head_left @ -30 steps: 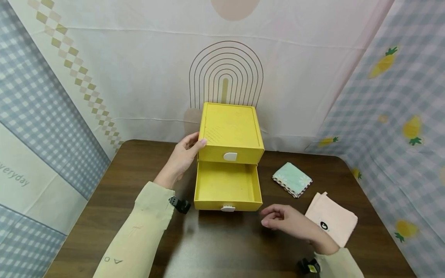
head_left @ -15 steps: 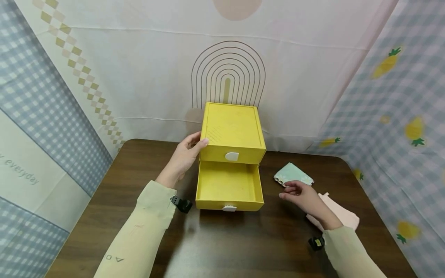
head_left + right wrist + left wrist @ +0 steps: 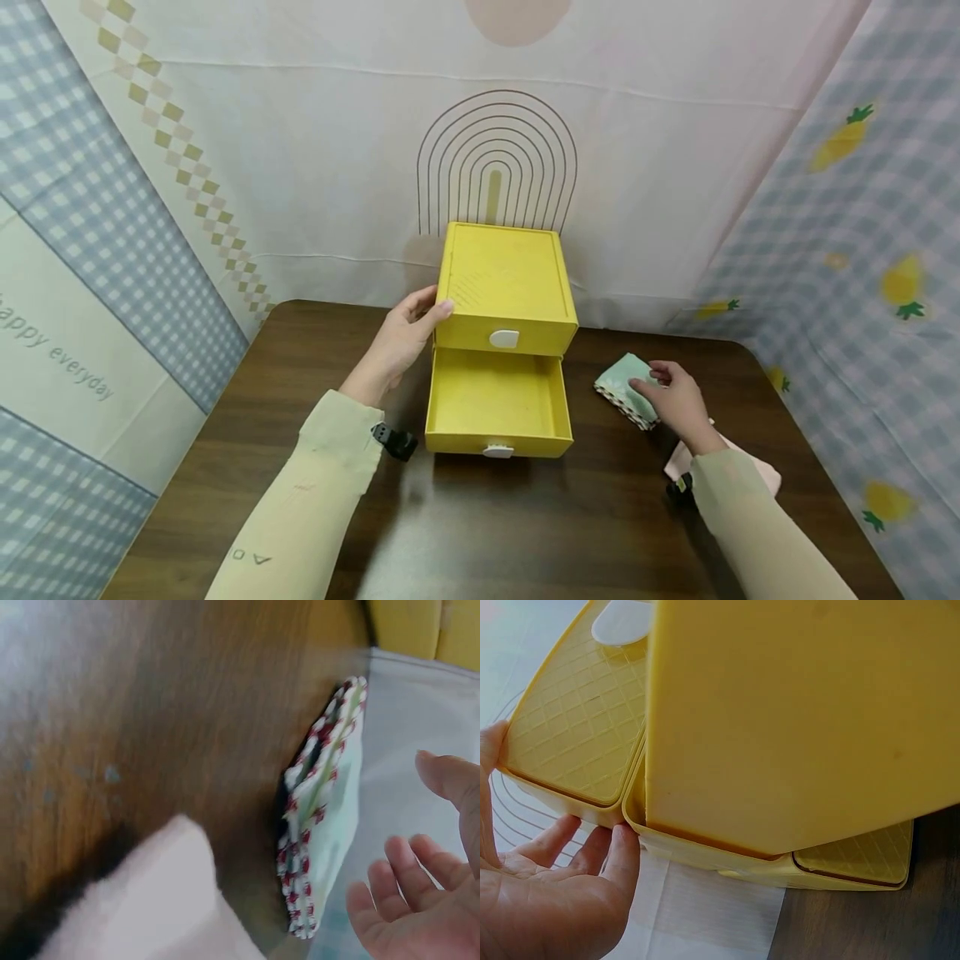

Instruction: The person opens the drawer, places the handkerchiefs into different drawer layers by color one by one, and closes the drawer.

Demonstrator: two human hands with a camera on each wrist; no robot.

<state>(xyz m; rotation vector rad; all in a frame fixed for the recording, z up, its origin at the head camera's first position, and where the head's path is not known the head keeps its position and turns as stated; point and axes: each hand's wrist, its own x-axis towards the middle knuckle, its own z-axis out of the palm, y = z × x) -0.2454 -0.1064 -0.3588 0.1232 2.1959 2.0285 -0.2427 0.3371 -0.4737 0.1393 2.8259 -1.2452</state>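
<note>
A yellow two-drawer box [image 3: 510, 283] stands at the back middle of the table. Its lower drawer [image 3: 491, 396] is pulled out and holds nothing; the upper one is closed. My left hand [image 3: 401, 342] rests flat against the box's left side, thumb at the top edge, and the left wrist view shows its fingers [image 3: 592, 847] straight along the wall [image 3: 780, 720]. My right hand [image 3: 671, 398] lies over a folded mint-green cloth [image 3: 618, 385] right of the drawer. In the right wrist view that hand [image 3: 420, 907] is spread beside the green cloth [image 3: 330, 810], which has a red-checked edge.
A folded pink cloth [image 3: 767, 477] lies near the right front, partly under my right forearm, and fills the lower left as a pink cloth [image 3: 142, 907] in the right wrist view. The dark wooden table [image 3: 525, 517] is backed and flanked by hanging fabric sheets.
My right hand has moved from in front of the drawer, back and to the right, onto the green cloth. The left hand and the box have stayed put.
</note>
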